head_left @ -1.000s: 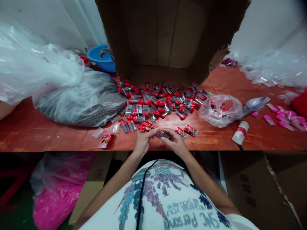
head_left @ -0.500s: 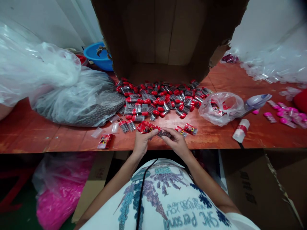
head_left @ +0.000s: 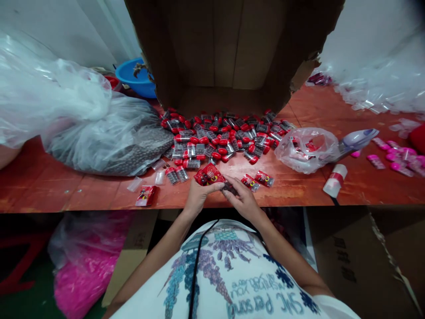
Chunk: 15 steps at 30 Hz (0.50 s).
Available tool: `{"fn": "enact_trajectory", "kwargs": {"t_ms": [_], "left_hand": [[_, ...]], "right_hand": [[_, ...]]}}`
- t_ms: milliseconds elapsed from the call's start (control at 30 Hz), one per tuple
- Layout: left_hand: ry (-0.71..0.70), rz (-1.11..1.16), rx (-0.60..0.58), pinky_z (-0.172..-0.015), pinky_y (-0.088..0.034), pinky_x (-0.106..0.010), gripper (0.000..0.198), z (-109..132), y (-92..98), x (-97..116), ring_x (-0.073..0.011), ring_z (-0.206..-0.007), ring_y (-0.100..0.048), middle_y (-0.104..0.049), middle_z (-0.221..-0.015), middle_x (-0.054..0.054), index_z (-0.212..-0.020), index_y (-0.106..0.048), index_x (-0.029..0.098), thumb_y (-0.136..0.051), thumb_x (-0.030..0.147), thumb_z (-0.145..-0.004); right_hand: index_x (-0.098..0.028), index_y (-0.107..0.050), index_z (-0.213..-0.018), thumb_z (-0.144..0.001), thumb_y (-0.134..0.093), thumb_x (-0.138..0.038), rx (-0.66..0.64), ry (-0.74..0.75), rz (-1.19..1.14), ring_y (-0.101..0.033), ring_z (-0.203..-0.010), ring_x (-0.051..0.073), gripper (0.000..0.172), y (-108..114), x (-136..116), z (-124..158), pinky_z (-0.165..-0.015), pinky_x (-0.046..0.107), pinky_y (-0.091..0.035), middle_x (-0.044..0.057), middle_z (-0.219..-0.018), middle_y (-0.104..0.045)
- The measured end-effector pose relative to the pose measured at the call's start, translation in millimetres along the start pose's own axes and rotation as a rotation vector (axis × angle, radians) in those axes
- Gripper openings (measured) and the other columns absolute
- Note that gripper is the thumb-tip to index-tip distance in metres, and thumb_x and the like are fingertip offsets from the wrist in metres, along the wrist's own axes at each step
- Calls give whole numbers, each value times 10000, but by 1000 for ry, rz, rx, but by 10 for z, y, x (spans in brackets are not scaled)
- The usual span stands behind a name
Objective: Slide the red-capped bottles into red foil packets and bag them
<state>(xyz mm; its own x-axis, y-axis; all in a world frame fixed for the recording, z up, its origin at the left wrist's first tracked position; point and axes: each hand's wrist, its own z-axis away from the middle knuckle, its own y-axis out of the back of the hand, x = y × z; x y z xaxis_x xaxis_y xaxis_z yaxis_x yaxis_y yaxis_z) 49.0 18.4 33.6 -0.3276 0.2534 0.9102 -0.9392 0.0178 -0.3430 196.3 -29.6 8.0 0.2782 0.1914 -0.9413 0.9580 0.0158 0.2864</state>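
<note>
In front of me, over the table's near edge, my left hand (head_left: pixel 198 195) pinches a red printed packet (head_left: pixel 210 174) between thumb and fingers. My right hand (head_left: pixel 245 196) meets it from the other side, its fingers closed on the packet's dark end (head_left: pixel 229 188). Whether that dark part is a clear end of the packet or a separate filled piece, I cannot tell. Two similar packets (head_left: pixel 264 178) lie just right of my hands, and a stack of red packets (head_left: pixel 145 195) lies to the left. Just beyond, two red-capped small bottles (head_left: pixel 172 176) with dark contents lie side by side.
A heap of red-capped bottles (head_left: pixel 215 141) spills from a large cardboard box (head_left: pixel 229 53). A clear bag of dark beads (head_left: pixel 116 141) lies left. Right are a plastic bag with red packets (head_left: pixel 288 153), a white roll (head_left: pixel 334 180) and pink-capped tubes (head_left: pixel 403 159).
The red packet has tilted upward in my hands, so its printed face shows more fully. Both hands stay in nearly the same place.
</note>
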Motion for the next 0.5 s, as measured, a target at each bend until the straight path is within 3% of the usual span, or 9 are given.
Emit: {"fn": "enact_trajectory", "kwargs": {"t_ms": [133,300,500], "left_hand": [[-29,119,93,-710,-491,-234,296,24,-28,-70,-128,-675,-608,-674,-716,14,-726,-668,160,-819,82,-483],[-9,63,54,-626,-483,-234,244,18,-8,-75,-137,-626,-601,-665,-678,-7,-715,-666,142,-811,131,-520],[-9,-95,8,-499,-412,-188,208,-25,45,-109,-94,-524,-527,-620,-598,11,-644,-646,132,-816,169,-529]], "right_hand": [[-285,-553,-1234,-855,-547,-287,4,-31,-59,-586,-997,189,379,-27,42,-12,-796,299,-504,51,-1125,-612],[-248,-531,-1176,-804,-626,-348,69,-202,-330,-617,-769,156,397,-135,93,-15,-653,269,-519,24,-914,-641],[-246,-528,-1227,-825,-609,-337,137,-146,-160,-608,-854,163,420,-230,138,17,-773,296,-497,41,-984,-647]]}}
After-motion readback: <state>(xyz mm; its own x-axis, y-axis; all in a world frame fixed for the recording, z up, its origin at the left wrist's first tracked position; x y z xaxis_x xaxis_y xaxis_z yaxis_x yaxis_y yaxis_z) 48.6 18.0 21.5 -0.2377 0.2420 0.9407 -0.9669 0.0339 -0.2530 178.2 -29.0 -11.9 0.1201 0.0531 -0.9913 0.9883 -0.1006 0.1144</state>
